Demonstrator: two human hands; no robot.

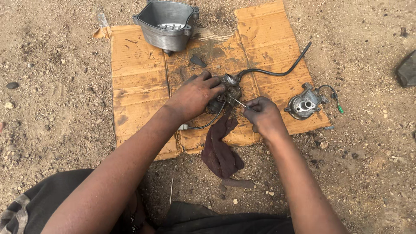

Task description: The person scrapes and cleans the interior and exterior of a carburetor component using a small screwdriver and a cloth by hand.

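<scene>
Left hand [195, 96] clamped on the carburetor [228, 89] at the cardboard's [138, 82] middle — right hand [261, 113] pinches a thin wire [239, 102]; best probe straight and gently, holding the body steady.

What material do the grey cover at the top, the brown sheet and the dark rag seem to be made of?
Grey cover: likely cast aluminium, dull matte grey with moulded lugs.
Brown sheet: corrugated cardboard, creased, torn and oil-stained.
Dark rag: soft woven cloth, maroon-brown, limp and folded.

Both bare forearms reached far from the body. The left hand [196, 94] lay palm down, fingers curled in a clamping grip; the right hand [260, 115] seemed pinched shut, thumb against fingertips.
</scene>
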